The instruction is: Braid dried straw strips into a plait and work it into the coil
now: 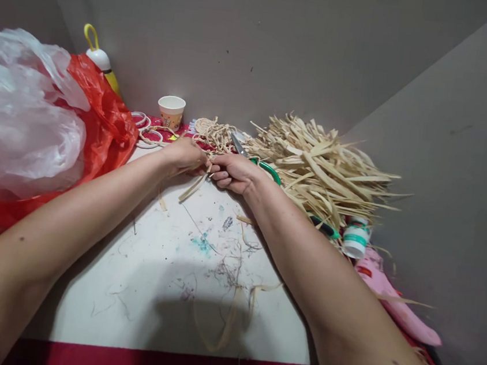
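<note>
My left hand (186, 156) and my right hand (232, 171) meet near the far edge of the white board (164, 273). Both have their fingers closed on a pale dried straw strand (193, 189), whose flat end hangs down between them. Just behind the hands lies a tangle of twisted straw cord (220, 136) with a small woven disc (204, 125) beside it. Scissors with a green handle (271, 171) lie behind my right wrist, blades pointing up and left.
A large pile of straw (328, 162) is at the back right, near a white-green roll (355, 238) and a pink item (392, 300). A paper cup (171, 112), yellow-white bottle (101, 63), red bag (106, 119) and clear plastic bag (24, 113) stand left. Straw scraps litter the board.
</note>
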Demonstrator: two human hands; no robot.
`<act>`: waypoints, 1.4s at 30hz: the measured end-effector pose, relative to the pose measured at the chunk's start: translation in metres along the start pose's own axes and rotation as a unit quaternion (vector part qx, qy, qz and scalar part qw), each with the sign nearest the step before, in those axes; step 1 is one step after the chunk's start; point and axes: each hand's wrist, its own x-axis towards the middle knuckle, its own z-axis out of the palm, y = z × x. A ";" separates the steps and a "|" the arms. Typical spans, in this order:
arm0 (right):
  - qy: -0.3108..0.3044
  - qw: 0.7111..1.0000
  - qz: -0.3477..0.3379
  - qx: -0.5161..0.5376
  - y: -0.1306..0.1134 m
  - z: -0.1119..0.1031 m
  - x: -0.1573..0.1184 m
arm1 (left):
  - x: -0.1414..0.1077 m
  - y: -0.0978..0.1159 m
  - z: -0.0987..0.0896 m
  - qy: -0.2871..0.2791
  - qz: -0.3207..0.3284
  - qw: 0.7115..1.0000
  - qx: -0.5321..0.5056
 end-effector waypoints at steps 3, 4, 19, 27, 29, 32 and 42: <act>-0.003 1.000 -0.002 -0.014 0.000 -0.002 0.001 | 0.012 -0.009 0.006 -0.046 -0.003 0.997 -0.059; -0.003 1.000 -0.002 -0.020 0.000 -0.002 0.001 | 0.014 -0.012 0.006 -0.046 0.005 0.998 -0.050; 0.165 0.891 -0.116 -0.406 0.002 0.002 -0.002 | 0.013 -0.013 0.003 0.004 0.061 0.989 0.133; 0.152 0.891 -0.124 -0.409 0.004 0.004 -0.005 | 0.015 -0.013 0.001 -0.045 0.027 0.996 0.071; 0.169 0.871 -0.132 -0.441 0.006 0.003 -0.003 | 0.016 -0.014 0.001 -0.044 0.031 0.996 0.070; 0.193 0.824 -0.144 -0.513 0.008 0.002 0.000 | 0.019 -0.014 0.002 -0.040 0.030 0.997 0.067; 0.237 0.660 -0.194 -0.686 0.009 0.006 0.000 | 0.022 -0.009 0.005 -0.066 -0.035 0.997 0.010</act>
